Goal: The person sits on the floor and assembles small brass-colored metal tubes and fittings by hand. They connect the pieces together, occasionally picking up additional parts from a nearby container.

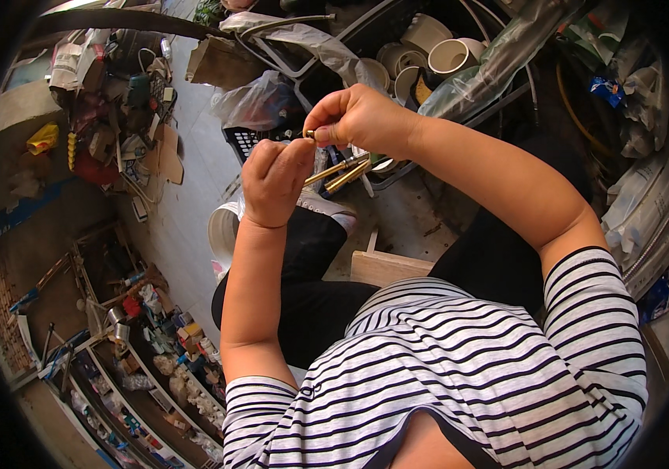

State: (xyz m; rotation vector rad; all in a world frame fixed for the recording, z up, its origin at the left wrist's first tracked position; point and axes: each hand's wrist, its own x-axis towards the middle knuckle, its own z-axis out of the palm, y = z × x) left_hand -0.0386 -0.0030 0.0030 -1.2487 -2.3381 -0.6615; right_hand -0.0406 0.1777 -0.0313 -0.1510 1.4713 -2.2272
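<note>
Both my hands are raised and meet at their fingertips, in front of the cluttered crates. Thumb and index finger of my right hand (367, 119) are pinched on a small brass-coloured fitting (310, 134). My left hand (275, 181) is closed, its fingers curled inward and its tips right beside the fitting. Whether the left fingers also grip something is hidden by the hand. Just right of the left hand and lower down, several brass-coloured rods (347, 177) show, partly covered by that hand.
Ahead stands a dark crate with cream pipe pieces (451, 56) and plastic wrap (475, 82). A white bucket (223, 234) is beside my left leg; a wooden board (387, 269) lies between my legs. Shelves packed with small goods (147, 375) line the lower left. Bags crowd the right.
</note>
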